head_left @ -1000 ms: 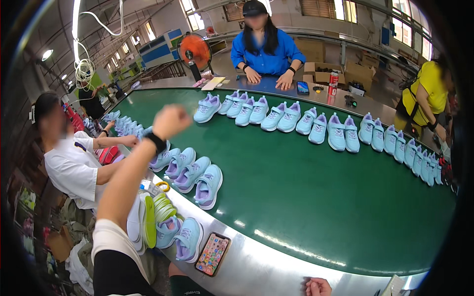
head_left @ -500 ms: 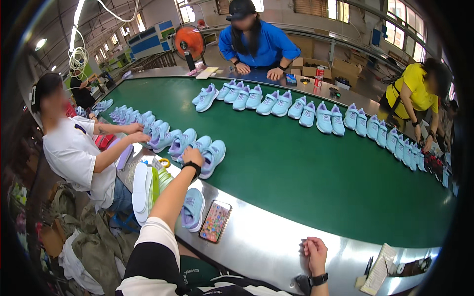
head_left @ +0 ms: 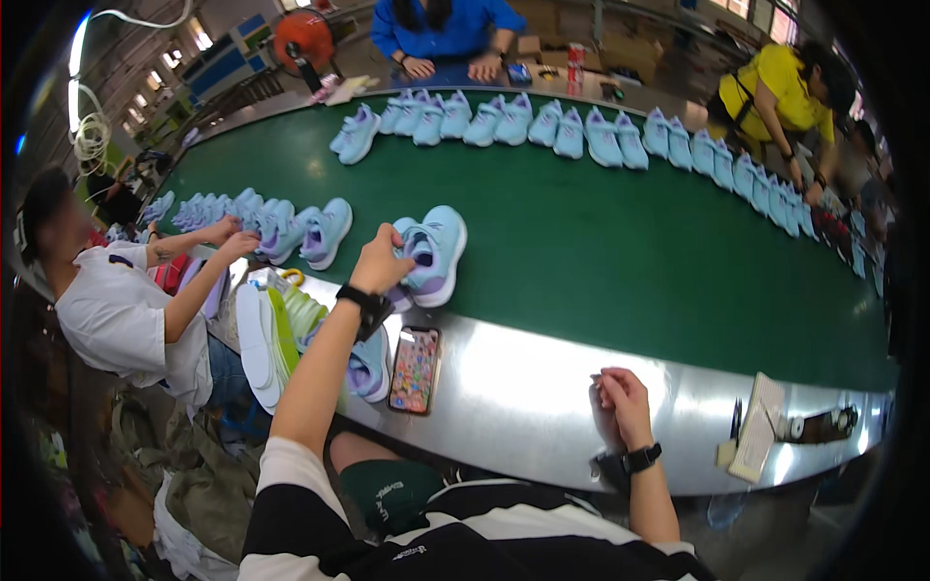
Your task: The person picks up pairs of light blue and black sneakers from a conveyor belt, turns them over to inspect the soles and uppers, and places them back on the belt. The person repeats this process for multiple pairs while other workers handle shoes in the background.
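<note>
On the green belt, my left hand (head_left: 376,263) pinches the collar of a light blue sneaker (head_left: 398,293), which it partly hides. Close against that one, to its right, another light blue sneaker (head_left: 441,254) with a purple lining stands on its white sole. My right hand (head_left: 622,395) rests over the metal edge with its fingers curled; a small dark bit shows at the fingertips, too small to name. Below my left wrist, a single blue sneaker (head_left: 368,368) sits on the metal edge beside a phone (head_left: 416,370) with its screen lit.
Blue sneakers (head_left: 504,120) line the belt's far side, with more (head_left: 276,228) at the left by a co-worker in white (head_left: 131,305). White insoles (head_left: 260,339) stand near my left forearm. A pale pad (head_left: 758,428) lies at right. Co-workers in blue and yellow stand across the belt.
My left hand has moved right along the belt, and the sneaker pair beside it now stands apart from the left row. My right hand stays curled on the metal edge. The view has tilted down.
</note>
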The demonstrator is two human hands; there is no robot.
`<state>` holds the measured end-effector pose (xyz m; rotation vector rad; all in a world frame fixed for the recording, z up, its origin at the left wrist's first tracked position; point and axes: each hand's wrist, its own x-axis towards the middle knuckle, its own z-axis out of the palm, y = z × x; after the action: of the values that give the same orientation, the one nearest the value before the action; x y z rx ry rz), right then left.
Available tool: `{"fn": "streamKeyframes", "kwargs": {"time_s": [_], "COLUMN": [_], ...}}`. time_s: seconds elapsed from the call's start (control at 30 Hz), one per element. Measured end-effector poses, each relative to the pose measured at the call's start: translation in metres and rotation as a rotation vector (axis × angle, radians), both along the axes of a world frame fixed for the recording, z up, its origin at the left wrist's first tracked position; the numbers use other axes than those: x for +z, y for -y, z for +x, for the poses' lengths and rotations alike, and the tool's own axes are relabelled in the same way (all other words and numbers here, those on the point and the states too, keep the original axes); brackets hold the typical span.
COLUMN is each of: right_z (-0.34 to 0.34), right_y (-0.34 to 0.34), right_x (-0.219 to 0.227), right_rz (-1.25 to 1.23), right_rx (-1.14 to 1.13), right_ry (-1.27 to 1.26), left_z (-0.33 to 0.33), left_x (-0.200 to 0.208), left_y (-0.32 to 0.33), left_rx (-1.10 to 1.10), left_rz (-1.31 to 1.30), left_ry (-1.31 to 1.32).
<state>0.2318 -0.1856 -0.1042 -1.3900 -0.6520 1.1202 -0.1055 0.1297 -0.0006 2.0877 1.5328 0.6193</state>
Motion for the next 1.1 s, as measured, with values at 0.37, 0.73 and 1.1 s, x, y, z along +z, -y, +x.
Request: {"fn": "streamKeyframes", "kwargs": {"time_s": [0.37,0.73,1.1], "right_z": [-0.064,-0.076,-0.089], "right_y": [0.051,0.049,0.043], "right_x": [0.041,0.028,0.043], "right_rz": [-0.091,0.015,0.21], "right_rx": [0.228,0.035,0.089], "right_ry": [0.569,-0.44,-0.395], "left_z": [0.045,0.029,0.029], "left_x": [-0.063,-0.064,-0.051], "left_y": [0.277,0.261,0.273], "left_rx": [-0.108,-0.125,-0.005], "left_rz": [-0.474,-0.945,-1.024], "left_ry": [0.583,1.005,1.361]}}
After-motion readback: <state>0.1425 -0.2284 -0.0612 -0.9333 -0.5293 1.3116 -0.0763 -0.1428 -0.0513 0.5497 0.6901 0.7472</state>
